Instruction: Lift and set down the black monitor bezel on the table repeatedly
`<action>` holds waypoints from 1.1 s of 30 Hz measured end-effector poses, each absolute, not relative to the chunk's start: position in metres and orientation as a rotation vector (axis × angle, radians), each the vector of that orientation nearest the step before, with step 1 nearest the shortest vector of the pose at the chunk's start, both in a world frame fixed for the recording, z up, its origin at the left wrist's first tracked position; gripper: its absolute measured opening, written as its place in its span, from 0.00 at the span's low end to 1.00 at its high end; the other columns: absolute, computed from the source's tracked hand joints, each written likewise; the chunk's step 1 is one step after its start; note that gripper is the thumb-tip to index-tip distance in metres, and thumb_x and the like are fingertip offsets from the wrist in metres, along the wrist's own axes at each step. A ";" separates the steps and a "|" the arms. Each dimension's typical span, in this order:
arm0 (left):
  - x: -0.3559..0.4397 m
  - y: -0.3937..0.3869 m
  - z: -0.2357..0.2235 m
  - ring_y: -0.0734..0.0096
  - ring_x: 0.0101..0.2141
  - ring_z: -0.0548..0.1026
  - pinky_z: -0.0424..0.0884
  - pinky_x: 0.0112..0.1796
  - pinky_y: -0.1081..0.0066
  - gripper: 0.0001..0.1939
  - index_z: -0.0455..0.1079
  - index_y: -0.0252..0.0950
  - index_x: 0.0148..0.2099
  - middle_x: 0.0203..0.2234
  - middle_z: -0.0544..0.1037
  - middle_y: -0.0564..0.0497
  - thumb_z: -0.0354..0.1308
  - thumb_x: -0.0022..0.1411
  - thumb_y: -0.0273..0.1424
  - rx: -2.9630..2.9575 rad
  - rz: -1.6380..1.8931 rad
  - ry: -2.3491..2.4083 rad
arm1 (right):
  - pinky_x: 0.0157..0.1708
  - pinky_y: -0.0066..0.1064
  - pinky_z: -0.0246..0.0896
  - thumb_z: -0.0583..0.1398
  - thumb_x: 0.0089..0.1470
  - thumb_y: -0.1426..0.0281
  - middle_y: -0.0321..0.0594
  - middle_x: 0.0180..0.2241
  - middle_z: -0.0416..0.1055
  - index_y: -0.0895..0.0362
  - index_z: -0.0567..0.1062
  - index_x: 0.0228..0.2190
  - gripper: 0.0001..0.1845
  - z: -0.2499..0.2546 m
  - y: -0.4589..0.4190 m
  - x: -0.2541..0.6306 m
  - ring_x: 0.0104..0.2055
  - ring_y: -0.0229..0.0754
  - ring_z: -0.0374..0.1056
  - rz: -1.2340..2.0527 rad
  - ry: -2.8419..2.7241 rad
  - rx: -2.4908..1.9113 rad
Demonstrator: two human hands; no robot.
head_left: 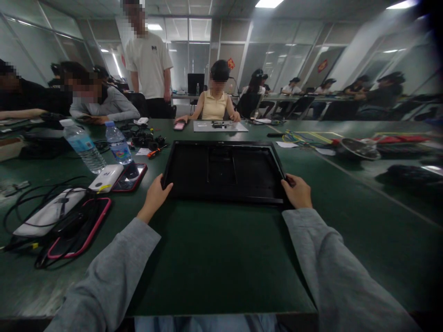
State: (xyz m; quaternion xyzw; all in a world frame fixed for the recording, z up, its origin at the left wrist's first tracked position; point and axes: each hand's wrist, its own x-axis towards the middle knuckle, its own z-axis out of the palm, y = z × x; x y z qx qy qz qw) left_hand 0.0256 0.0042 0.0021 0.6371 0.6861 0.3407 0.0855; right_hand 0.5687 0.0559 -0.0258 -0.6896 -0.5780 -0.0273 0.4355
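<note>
A wide black plastic monitor casing [187, 173] is in front of me over the green table, its hollow inside facing up toward me. A rectangular raised panel shows in its middle. My left hand [157, 196] grips its left edge, thumb over the rim and the other fingers mostly hidden behind. On the opposite side, my right hand [298, 191] is closed round the right edge near the lower corner. Whether the casing's underside rests on the table or is slightly lifted, I cannot tell.
Left on the table [221, 258] are two water bottles [119, 145], phones [129, 177], white power banks [51, 212] and looped black cables. An orange-handled tool [155, 151] lies beyond. Far right stands a metal bowl [358, 149]. A person [216, 103] sits opposite at a white board [207, 127].
</note>
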 end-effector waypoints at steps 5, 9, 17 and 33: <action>0.021 0.011 -0.005 0.54 0.59 0.72 0.67 0.59 0.55 0.30 0.63 0.32 0.66 0.61 0.72 0.35 0.58 0.66 0.39 1.806 1.074 1.965 | 0.49 0.47 0.69 0.59 0.51 0.61 0.50 0.41 0.77 0.59 0.79 0.45 0.23 -0.027 0.056 0.569 0.40 0.49 0.73 -0.080 -1.449 -1.694; 0.015 0.015 -0.008 0.58 0.55 0.76 0.69 0.58 0.58 0.26 0.65 0.32 0.65 0.59 0.74 0.37 0.55 0.67 0.34 1.770 1.113 1.922 | 0.49 0.46 0.70 0.60 0.50 0.60 0.48 0.40 0.78 0.57 0.80 0.45 0.22 -0.027 0.055 0.571 0.40 0.49 0.74 -0.075 -1.432 -1.682; 0.011 0.007 0.006 0.56 0.48 0.79 0.73 0.51 0.57 0.26 0.68 0.33 0.63 0.50 0.80 0.38 0.57 0.63 0.33 1.649 1.025 2.147 | 0.49 0.46 0.71 0.60 0.51 0.62 0.51 0.43 0.78 0.58 0.79 0.45 0.22 -0.021 0.052 0.559 0.42 0.50 0.75 -0.043 -1.472 -1.677; 0.012 -0.005 0.020 0.49 0.47 0.79 0.73 0.48 0.55 0.22 0.71 0.35 0.59 0.50 0.79 0.37 0.49 0.70 0.39 1.906 0.711 2.397 | 0.49 0.46 0.71 0.61 0.50 0.63 0.48 0.43 0.78 0.56 0.79 0.45 0.20 -0.023 0.053 0.553 0.41 0.49 0.74 0.025 -1.522 -1.647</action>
